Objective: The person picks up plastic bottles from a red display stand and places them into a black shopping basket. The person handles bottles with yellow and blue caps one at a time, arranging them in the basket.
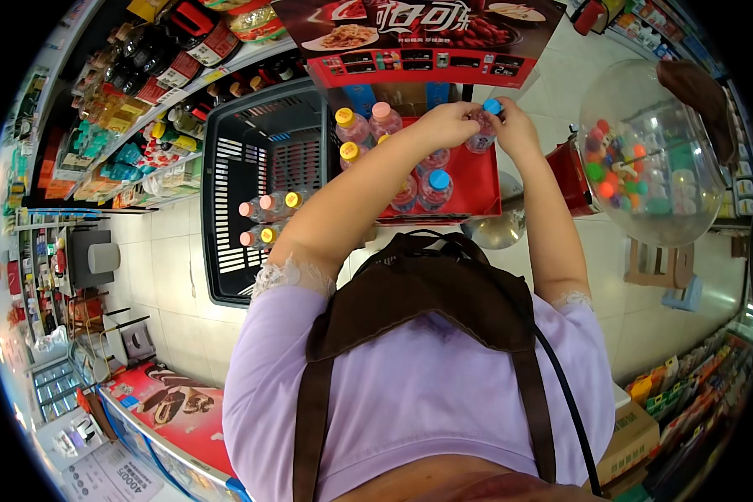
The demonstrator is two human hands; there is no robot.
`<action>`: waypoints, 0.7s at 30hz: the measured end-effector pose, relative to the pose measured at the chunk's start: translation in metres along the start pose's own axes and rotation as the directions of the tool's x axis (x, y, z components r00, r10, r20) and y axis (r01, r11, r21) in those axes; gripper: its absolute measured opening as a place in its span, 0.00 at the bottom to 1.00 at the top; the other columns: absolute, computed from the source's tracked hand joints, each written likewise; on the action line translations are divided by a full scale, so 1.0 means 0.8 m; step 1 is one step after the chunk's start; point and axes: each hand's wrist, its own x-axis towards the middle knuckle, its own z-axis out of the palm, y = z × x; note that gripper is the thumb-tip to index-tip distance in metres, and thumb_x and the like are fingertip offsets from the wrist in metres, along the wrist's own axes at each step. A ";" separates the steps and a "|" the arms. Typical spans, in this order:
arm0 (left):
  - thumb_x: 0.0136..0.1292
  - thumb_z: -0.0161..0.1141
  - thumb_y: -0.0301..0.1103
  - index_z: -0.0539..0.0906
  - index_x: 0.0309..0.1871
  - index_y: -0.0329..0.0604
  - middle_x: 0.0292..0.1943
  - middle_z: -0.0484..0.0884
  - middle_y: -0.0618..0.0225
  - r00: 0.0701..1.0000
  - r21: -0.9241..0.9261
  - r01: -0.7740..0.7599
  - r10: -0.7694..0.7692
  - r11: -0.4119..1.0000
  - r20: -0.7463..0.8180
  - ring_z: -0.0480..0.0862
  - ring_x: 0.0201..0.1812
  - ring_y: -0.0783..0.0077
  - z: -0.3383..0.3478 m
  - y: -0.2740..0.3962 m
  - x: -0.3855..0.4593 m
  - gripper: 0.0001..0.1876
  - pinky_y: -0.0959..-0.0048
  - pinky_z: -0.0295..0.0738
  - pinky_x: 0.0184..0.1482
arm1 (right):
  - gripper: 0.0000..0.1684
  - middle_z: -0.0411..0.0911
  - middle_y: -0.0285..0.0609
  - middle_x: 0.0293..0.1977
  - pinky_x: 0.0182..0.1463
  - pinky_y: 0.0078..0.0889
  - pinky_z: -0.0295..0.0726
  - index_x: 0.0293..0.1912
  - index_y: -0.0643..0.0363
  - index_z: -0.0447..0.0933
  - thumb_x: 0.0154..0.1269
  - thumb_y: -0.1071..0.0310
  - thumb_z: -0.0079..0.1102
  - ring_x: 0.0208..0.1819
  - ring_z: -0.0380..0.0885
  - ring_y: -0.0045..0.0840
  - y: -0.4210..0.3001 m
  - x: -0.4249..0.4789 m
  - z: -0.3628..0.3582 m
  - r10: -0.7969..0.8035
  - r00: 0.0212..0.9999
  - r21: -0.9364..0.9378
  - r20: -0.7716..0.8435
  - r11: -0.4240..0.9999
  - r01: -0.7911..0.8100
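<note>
My left hand (455, 125) and my right hand (516, 127) are both on a clear plastic bottle with a blue cap (479, 139). The fingers meet it around the neck and shoulder. It stands upright at the back right of a red display stand (477, 182). Nearer to me on the stand is another blue-capped bottle (436, 190). Yellow-capped bottles (351, 150) and a pink-capped bottle (384, 116) stand on the left side, several partly hidden by my left forearm. To the left, a dark grey plastic basket (216, 276) holds several pink- and yellow-capped bottles (276, 202).
A printed sign (414, 72) rises behind the stand. Shelves of sauce bottles (157, 59) flank the basket on the left. At right are a clear globe of coloured balls (652, 157) and a wooden stool (662, 263). A chest freezer (169, 408) lies at lower left.
</note>
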 end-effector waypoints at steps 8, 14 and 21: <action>0.53 0.52 0.34 0.68 0.59 0.33 0.42 0.79 0.55 0.980 -0.108 -0.105 0.085 0.989 -0.181 0.80 0.42 0.66 -0.011 -0.032 -0.014 0.28 0.73 0.72 0.44 | 0.17 0.78 0.48 0.33 0.38 0.40 0.74 0.43 0.56 0.71 0.54 0.61 0.59 0.36 0.76 0.42 -0.041 0.000 0.016 -0.091 0.994 0.109 0.053 0.990 0.085; 0.54 0.50 0.29 0.64 0.62 0.32 0.43 0.79 0.56 0.976 -0.251 -0.057 0.001 0.966 -0.218 0.79 0.43 0.71 -0.027 -0.044 -0.028 0.29 0.77 0.72 0.44 | 0.16 0.77 0.47 0.33 0.38 0.40 0.74 0.43 0.56 0.70 0.55 0.62 0.58 0.36 0.76 0.43 -0.062 0.006 0.043 -0.183 0.981 0.136 0.058 0.975 0.173; 0.54 0.50 0.28 0.70 0.54 0.31 0.36 0.79 0.63 0.974 -0.210 -0.041 -0.007 0.977 -0.225 0.77 0.36 0.75 -0.042 -0.036 -0.050 0.22 0.78 0.71 0.38 | 0.18 0.77 0.48 0.35 0.41 0.42 0.73 0.44 0.56 0.70 0.57 0.58 0.58 0.39 0.75 0.43 -0.083 0.008 0.058 -0.179 0.975 0.113 0.135 0.980 0.165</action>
